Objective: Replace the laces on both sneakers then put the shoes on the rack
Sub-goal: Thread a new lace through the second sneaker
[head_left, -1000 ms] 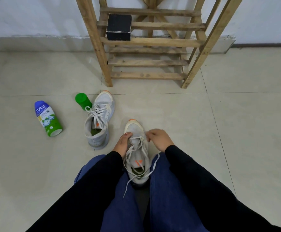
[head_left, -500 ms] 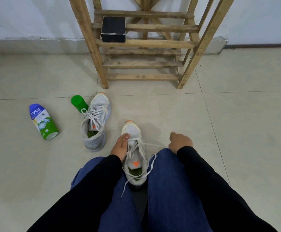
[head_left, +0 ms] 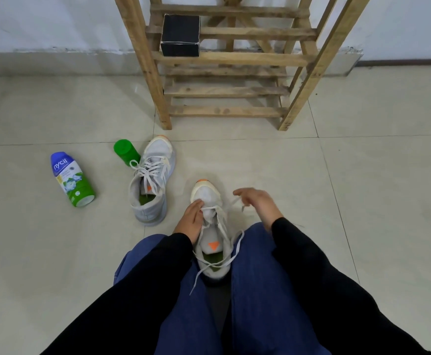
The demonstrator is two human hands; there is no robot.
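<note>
A grey-white sneaker (head_left: 210, 242) with an orange toe tip stands on the floor between my knees, toe pointing away. My left hand (head_left: 190, 219) rests on its left side with fingers over the lowest lace rows. My right hand (head_left: 256, 202), blurred, is to the right of the toe and pinches the white lace (head_left: 232, 202), which runs taut from the eyelets. A loose lace end trails back over the heel. The second sneaker (head_left: 151, 181), still laced, sits to the left. The wooden rack (head_left: 224, 60) stands ahead against the wall.
A black box (head_left: 181, 34) sits on a rack slat. A blue-and-green bottle (head_left: 72, 179) lies on the tiles at the left, and a green cap (head_left: 126, 152) lies beside the second sneaker's toe. My legs in blue trousers fill the bottom of the view.
My right hand left the eyelets, swung out to the right with the lace, and now sits nearer the toe with the lace taut. My left hand stayed on the sneaker.
</note>
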